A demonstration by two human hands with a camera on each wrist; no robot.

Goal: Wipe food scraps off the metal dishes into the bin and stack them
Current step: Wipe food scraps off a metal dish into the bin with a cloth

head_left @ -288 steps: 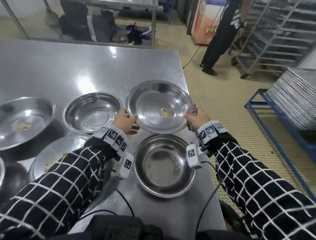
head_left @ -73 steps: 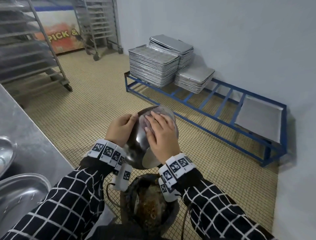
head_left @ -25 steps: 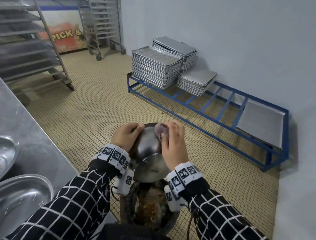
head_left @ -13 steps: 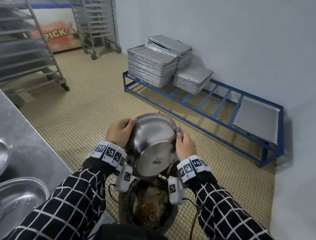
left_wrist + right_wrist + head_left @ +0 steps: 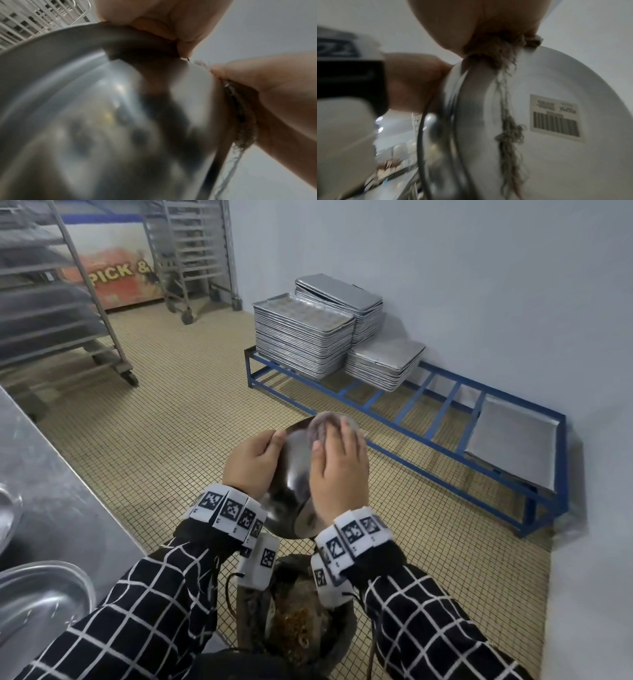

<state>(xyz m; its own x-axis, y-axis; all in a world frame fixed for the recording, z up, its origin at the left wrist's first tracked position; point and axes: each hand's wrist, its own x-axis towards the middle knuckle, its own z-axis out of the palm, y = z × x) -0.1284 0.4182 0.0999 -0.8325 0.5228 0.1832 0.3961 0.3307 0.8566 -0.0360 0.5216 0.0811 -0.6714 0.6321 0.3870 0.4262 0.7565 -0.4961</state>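
Note:
Over the dark bin (image 5: 301, 628), which holds brown food scraps, I hold a metal bowl (image 5: 291, 484) tilted on its edge. My left hand (image 5: 270, 450) grips its left rim, thumb over the edge (image 5: 163, 27). My right hand (image 5: 339, 470) lies flat on the bowl's other face and presses a greyish cloth (image 5: 327, 422) against it near the top rim. In the right wrist view that face (image 5: 539, 155) carries a barcode label, and frayed cloth threads (image 5: 506, 128) hang across it. The left wrist view shows the bowl's rounded outside (image 5: 85, 108).
A steel table (image 5: 58, 491) runs along my left with more metal dishes (image 5: 37, 607) on it. A low blue rack (image 5: 428, 419) with stacked baking trays (image 5: 301, 337) stands against the wall ahead. Wheeled tray racks (image 5: 68, 313) stand at the back left.
Half a second ago my right hand held the bowl's right rim and a broad face showed to me. The bowl has turned edge-on, and my right hand with the cloth now lies across it.

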